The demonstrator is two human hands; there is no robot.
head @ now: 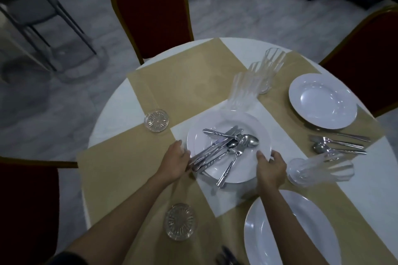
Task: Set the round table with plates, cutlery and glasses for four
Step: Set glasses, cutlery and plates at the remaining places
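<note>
The left hand (175, 161) and right hand (271, 167) are apart, each gripping an opposite rim of the centre plate (247, 171), the right thumb lying over the edge. This plate sits in the middle of the tabletop (120, 101) and carries a loose heap of cutlery (224, 146). Just beyond it stands a cluster of clear glasses (245, 90). Right of the right hand a blurred glass (318, 170) lies near a set of cutlery (338, 144) beside the far plate (323, 101). A near plate (290, 232) sits below the right forearm. Two glass coasters (156, 120) rest on the left.
</note>
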